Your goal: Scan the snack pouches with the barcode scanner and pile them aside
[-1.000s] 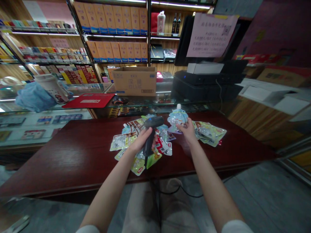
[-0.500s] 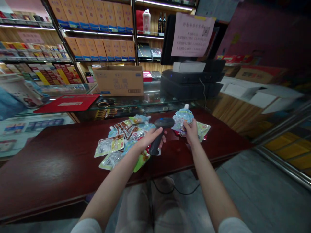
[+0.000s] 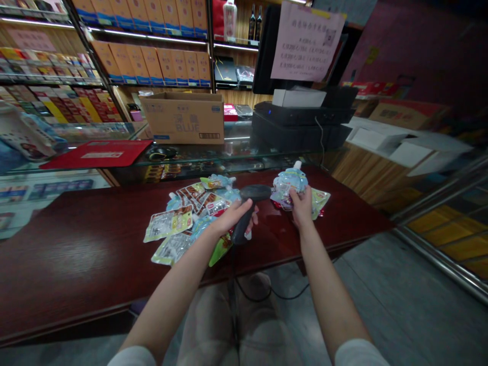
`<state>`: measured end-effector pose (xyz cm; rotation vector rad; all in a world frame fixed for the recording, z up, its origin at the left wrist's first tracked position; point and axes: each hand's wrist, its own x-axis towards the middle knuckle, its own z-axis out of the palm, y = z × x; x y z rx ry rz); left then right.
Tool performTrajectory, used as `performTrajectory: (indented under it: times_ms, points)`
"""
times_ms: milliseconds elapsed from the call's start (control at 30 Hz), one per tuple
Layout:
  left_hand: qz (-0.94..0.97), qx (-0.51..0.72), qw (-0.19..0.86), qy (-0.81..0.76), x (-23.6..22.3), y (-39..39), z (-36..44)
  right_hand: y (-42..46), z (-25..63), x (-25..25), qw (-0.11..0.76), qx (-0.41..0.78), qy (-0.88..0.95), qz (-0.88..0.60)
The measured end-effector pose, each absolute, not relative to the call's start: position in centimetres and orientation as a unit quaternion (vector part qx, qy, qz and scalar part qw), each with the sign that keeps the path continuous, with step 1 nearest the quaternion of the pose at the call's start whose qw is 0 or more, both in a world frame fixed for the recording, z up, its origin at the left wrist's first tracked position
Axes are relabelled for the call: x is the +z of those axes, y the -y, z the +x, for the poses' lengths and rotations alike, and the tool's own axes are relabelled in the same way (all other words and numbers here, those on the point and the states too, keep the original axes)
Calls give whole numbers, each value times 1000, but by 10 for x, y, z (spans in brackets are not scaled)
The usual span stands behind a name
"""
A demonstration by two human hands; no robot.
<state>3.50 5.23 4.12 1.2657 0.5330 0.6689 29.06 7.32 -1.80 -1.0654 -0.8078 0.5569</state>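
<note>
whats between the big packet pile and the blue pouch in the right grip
In the head view, the dark scanner in the left grip is between the packet pile and the blue pouch.

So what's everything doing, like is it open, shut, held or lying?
Left grip: closed, holding.
Right grip: closed, holding.
Scanner: in the left grip.
Spouted pouch: in the right grip, cap on.
Snack packets: lying down, overlapping.
Cardboard box: top open.
Black machine: small blue light on.
Red mat: lying flat.
Paper sign: stuck up.

Scanner grip [image 3: 240,231] part-hidden by left hand [image 3: 231,217], cup [image 3: 19,131] cropped
</note>
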Motion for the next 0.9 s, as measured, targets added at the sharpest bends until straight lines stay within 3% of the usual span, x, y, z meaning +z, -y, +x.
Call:
performTrajectory:
  times_ms: [200,467,600,767,900]
  points:
    - [567,318,719,-245,38,-52,32,-71,291,-23,756,253,366,-481]
    - [549,350,717,-252,53,-52,20,-70,307,-10,742,79,388,-541]
    - [544,375,706,-253,55,-56,12,-77,334,-1,642,-1,392,-659]
    - [533,410,698,-247,55,-61,4,-85,353,-5,507,22,394,-767]
    - [536,420,692,-239,57,-63,-1,-82,351,-8,432,-26,399,-808]
